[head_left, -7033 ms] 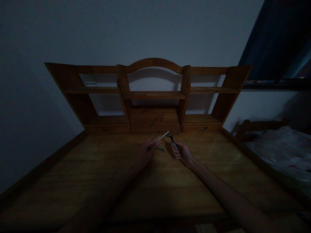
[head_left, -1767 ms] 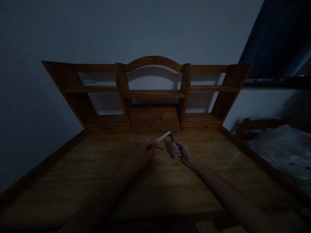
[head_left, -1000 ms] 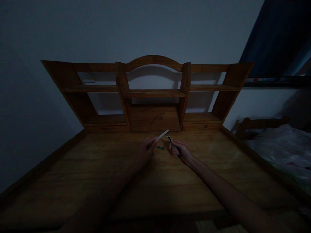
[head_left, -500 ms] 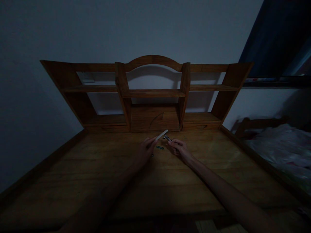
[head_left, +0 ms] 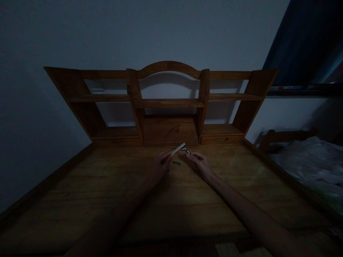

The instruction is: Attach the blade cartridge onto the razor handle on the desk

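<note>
The room is dim. My left hand [head_left: 160, 165] is closed on a pale flat stick [head_left: 178, 148] that points up and to the right. My right hand [head_left: 199, 163] pinches a small dark tool with a metal head [head_left: 185, 150], whose tip sits close to the end of the stick. Between the two hands a small teal piece [head_left: 176, 162] lies on the wooden desk [head_left: 171, 200].
A wooden hutch [head_left: 168, 103] with open shelves and an arched top stands at the back of the desk. A raised rim runs along the desk's left and right edges. A bed with light bedding [head_left: 308, 160] is at the right.
My right hand has lowered and turned the small tool, so that its head now lies flatter and closer to the stick's tip. The left hand and stick have barely moved.
</note>
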The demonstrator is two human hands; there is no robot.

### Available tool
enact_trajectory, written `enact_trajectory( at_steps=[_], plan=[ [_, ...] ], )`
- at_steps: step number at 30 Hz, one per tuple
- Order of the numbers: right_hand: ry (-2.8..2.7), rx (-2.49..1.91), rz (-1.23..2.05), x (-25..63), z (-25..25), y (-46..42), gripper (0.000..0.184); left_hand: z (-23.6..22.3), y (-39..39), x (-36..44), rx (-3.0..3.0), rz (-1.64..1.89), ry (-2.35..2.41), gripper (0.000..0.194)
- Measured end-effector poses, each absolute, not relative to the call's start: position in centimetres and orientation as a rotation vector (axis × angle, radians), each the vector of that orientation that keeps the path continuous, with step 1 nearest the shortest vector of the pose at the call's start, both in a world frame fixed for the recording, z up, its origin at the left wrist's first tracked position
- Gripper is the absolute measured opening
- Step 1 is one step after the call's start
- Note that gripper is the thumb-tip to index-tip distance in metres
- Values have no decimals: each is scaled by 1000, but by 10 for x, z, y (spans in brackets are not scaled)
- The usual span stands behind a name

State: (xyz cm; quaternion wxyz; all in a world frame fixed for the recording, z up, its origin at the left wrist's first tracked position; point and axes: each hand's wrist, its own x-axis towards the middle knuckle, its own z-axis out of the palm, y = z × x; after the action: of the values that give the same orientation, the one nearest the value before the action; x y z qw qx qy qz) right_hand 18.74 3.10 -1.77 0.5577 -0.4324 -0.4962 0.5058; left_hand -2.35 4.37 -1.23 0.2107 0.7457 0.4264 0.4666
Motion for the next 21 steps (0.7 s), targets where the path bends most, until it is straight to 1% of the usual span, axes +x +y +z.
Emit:
enact_trajectory(
  at_steps=[11,21],
  plan=[
    [-1247,-1113,908,191,-25,39,43,-12,43,-23,2095,1260,1239,38],
    [-1208,-1121,956,190,-23,36,43,-12,38,-21,2132,1237,1180,37]
  ],
)
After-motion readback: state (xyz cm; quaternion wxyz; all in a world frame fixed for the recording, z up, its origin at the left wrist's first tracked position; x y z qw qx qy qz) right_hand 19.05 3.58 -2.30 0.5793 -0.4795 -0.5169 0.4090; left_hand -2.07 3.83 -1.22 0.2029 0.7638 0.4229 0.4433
